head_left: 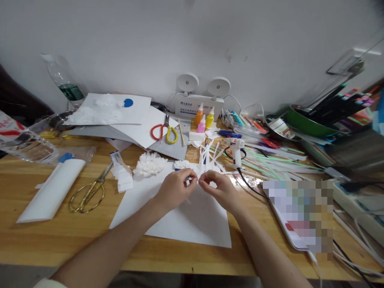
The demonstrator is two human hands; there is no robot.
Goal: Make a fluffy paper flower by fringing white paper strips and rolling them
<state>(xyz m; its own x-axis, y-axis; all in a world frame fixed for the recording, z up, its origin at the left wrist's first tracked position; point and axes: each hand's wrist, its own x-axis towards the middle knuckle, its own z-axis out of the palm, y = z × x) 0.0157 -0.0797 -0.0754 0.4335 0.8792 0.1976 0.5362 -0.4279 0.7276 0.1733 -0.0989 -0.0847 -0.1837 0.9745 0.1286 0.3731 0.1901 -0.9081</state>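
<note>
My left hand (177,185) and my right hand (221,189) meet above a white sheet of paper (192,224). The thumb and forefinger of each are pinched together, fingertips almost touching. Something tiny and whitish seems to lie between them, too small to make out. Just beyond my left hand is a small cluster of white pieces (181,164) with blue beneath it. A larger ruffled white clump (150,164) sits to its left. Loose white paper strips (210,157) are heaped behind my right hand.
Gold-handled scissors (87,196) and a folded white sheet (52,192) lie left. Red-and-yellow-handled scissors (163,132) rest on a grey mat (177,150). A corded glue gun (237,152) stands right, near a tablet-like device (280,224). Paint bottles (201,124) stand behind.
</note>
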